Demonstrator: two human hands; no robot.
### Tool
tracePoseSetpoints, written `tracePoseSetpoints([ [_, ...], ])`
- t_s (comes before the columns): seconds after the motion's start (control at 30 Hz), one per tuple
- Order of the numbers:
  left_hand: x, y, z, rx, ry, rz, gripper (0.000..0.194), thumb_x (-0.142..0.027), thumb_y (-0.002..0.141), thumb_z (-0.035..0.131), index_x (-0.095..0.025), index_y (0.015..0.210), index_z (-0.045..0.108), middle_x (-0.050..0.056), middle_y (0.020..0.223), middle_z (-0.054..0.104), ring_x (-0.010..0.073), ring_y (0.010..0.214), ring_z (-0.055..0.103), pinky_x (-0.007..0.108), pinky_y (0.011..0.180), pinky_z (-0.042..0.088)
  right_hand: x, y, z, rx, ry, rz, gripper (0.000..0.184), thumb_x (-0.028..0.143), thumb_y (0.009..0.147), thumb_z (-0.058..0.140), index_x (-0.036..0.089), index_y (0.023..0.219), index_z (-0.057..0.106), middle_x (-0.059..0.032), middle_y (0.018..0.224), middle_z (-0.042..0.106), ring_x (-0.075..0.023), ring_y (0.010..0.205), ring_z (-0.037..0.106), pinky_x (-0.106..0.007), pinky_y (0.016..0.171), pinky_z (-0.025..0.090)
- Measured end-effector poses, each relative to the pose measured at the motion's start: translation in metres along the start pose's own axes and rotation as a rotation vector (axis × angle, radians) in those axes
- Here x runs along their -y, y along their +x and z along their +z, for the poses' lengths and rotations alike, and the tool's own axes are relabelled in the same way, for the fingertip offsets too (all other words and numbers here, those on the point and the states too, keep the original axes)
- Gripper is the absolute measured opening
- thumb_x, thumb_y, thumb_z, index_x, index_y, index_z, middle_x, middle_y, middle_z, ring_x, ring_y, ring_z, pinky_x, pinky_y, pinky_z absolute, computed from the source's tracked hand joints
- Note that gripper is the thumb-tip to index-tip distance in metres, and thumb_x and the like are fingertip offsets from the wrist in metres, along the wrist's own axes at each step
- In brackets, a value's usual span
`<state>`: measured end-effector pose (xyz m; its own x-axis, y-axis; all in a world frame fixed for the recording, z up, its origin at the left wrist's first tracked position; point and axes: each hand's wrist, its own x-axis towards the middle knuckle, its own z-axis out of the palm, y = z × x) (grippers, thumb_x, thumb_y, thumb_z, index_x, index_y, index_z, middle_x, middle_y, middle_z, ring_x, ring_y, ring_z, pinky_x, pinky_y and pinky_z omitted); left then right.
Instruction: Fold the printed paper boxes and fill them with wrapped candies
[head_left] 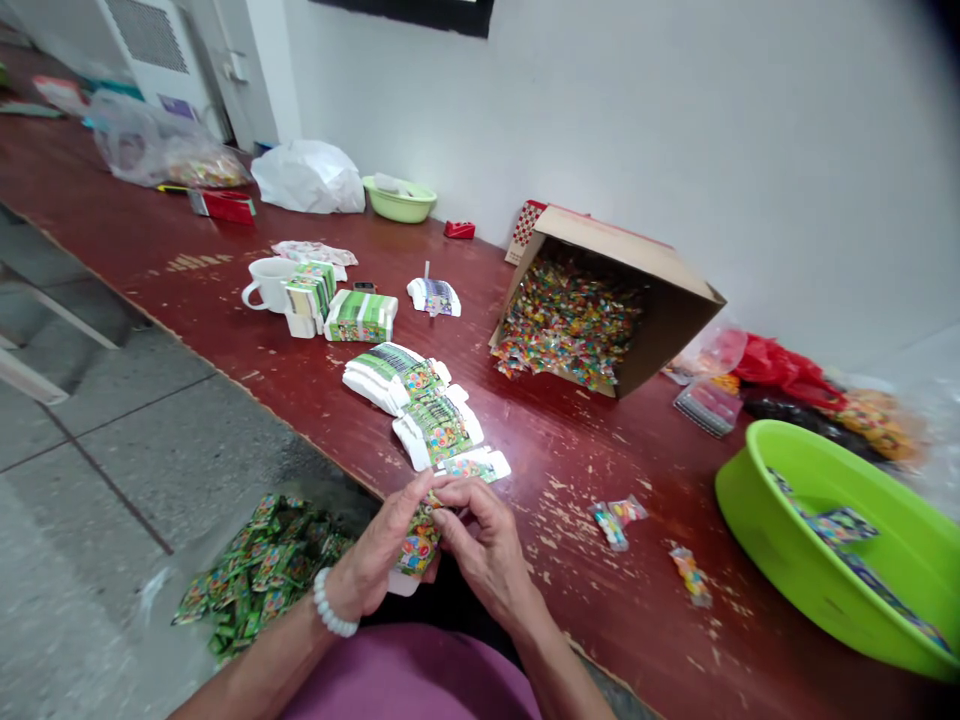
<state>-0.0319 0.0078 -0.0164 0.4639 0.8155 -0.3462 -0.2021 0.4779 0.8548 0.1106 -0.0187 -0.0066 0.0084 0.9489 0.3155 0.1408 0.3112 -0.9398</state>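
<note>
Close to the table's near edge, my left hand (375, 552) is closed around a small green printed candy box (418, 550) with a white flap at its lower end. My right hand (486, 535) grips the top of the same box, thumb and fingers pinching there; what else is in the pinch is hidden. Just beyond my fingers lie fanned stacks of flat green candy boxes (442, 425). Below on the left, a clear plastic bag holds many green candy boxes (270, 570). A cardboard carton (667, 320) lies on its side, its opening showing many wrapped candies (566, 320).
Small candy packets (613, 522) lie right of my hands, near a lime green basin (765, 520) at the right edge. Farther left stand a white mug (264, 280), banded box bundles (361, 316), a pale green bowl (401, 203) and plastic bags (309, 178).
</note>
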Motion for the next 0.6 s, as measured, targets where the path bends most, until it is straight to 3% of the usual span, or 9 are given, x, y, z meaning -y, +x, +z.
tracePoseSetpoints([
  [0.1, -0.002, -0.002, 0.002, 0.024, -0.014, -0.019, 0.057, -0.053, 0.089, 0.06, -0.026, 0.138, 0.051, 0.001, 0.081, 0.067, 0.0119, 0.054, 0.06, 0.021, 0.049, 0.046, -0.009, 0.006, -0.008, 0.087, -0.09, 0.084, 0.012, 0.03, 0.09, 0.064, 0.021, 0.087, 0.071, -0.0043, 0.09, 0.069, -0.0169, 0.08, 0.063, -0.028, 0.073, 0.051],
  [0.2, -0.005, -0.008, -0.001, 0.067, -0.094, -0.096, 0.06, -0.047, 0.089, 0.064, -0.028, 0.143, 0.043, 0.003, 0.088, 0.07, 0.0141, 0.062, 0.066, 0.024, 0.057, 0.049, -0.022, 0.033, -0.032, 0.184, -0.255, 0.145, 0.019, 0.035, 0.092, 0.06, 0.021, 0.093, 0.072, -0.0027, 0.09, 0.072, -0.0164, 0.077, 0.065, -0.027, 0.071, 0.052],
  [0.3, -0.001, -0.017, -0.016, 0.061, -0.178, -0.15, 0.053, -0.042, 0.086, 0.07, -0.024, 0.133, 0.054, 0.009, 0.101, 0.073, 0.0187, 0.085, 0.069, 0.029, 0.078, 0.051, -0.043, 0.084, -0.064, 0.057, -0.51, 0.172, 0.028, 0.035, 0.094, 0.054, 0.019, 0.109, 0.07, -0.0057, 0.096, 0.074, -0.0201, 0.083, 0.066, -0.032, 0.077, 0.053],
  [0.43, 0.017, -0.027, -0.052, -0.069, -0.199, -0.192, 0.043, -0.039, 0.075, 0.081, -0.022, 0.112, 0.066, 0.009, 0.109, 0.073, 0.0231, 0.095, 0.067, 0.032, 0.084, 0.051, -0.082, 0.162, -0.094, -0.052, -0.765, 0.215, 0.038, 0.02, 0.089, 0.054, 0.017, 0.126, 0.063, -0.0133, 0.133, 0.061, -0.0265, 0.118, 0.055, -0.04, 0.103, 0.041],
  [0.6, 0.041, -0.026, -0.102, -0.332, -0.08, -0.221, 0.048, -0.046, 0.055, 0.09, -0.025, 0.092, 0.068, 0.001, 0.08, 0.069, 0.0234, 0.077, 0.066, 0.035, 0.075, 0.053, -0.122, 0.215, -0.095, -0.057, -0.983, 0.317, 0.049, 0.022, 0.089, 0.058, 0.022, 0.138, 0.053, -0.0122, 0.147, 0.049, -0.036, 0.131, 0.04, -0.053, 0.105, 0.035],
])
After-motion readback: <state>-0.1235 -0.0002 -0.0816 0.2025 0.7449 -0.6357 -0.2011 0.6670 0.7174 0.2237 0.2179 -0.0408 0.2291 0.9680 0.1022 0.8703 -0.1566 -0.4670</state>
